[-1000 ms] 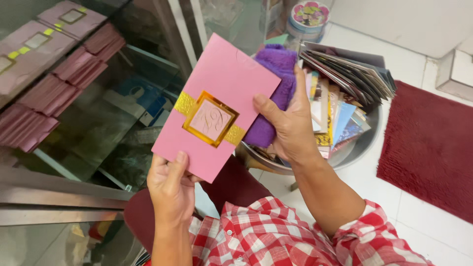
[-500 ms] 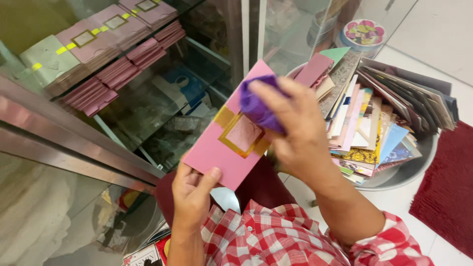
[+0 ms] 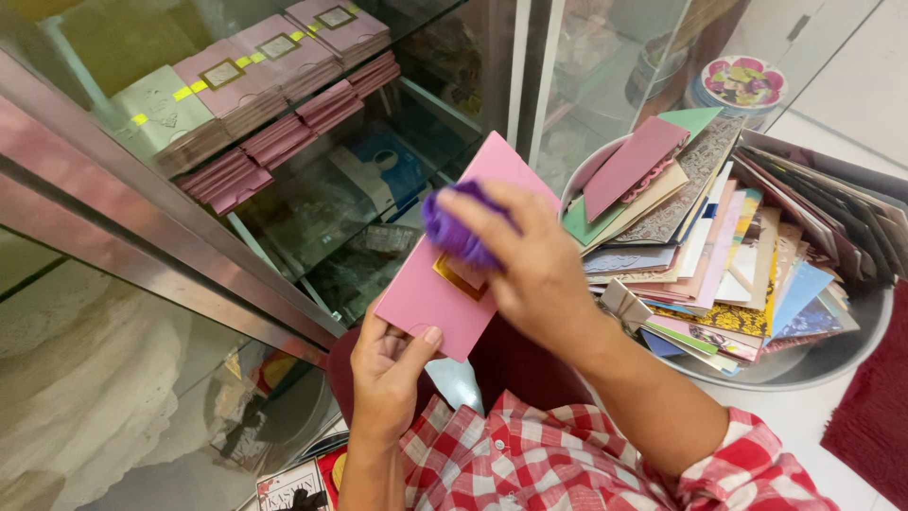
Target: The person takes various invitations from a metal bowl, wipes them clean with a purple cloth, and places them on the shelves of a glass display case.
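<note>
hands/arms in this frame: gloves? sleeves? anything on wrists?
No gloves: the left hand and right hand are both bare, with no rings, watch or bands visible. Forearms are bare too. Short sleeves of a red and white checked shirt end above the elbows. Nails look short and unpainted.

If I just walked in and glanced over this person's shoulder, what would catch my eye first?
Probably the pink card in the middle, gripped at its lower corner by the left hand while the right hand presses a purple cloth onto its gold-framed centre. Next, to the right, the metal basin crammed with colourful cards. At upper left, stacks of pink cards sit behind the glass of a display cabinet.
</note>
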